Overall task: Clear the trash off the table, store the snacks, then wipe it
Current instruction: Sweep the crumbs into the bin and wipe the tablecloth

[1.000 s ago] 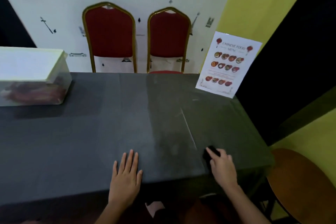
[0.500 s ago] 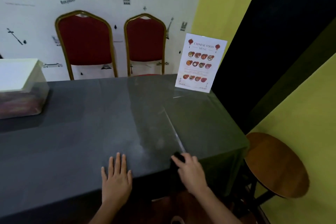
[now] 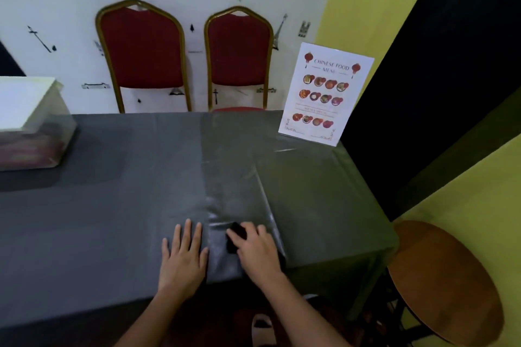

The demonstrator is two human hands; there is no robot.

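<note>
While the left hand point(image 3: 183, 255) lies flat on the table point(image 3: 98, 220), the right hand point(image 3: 258, 251) curls round a black cloth point(image 3: 236, 234) beside it. A clear box point(image 3: 31, 127) far left holds red things.

head-worn view, looking forward and down, close over table point(image 3: 112, 205)

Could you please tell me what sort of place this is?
Probably a small restaurant or mock dining area: a Chinese food menu stands on the dark-clothed table, and two red banquet chairs sit behind it.
</note>
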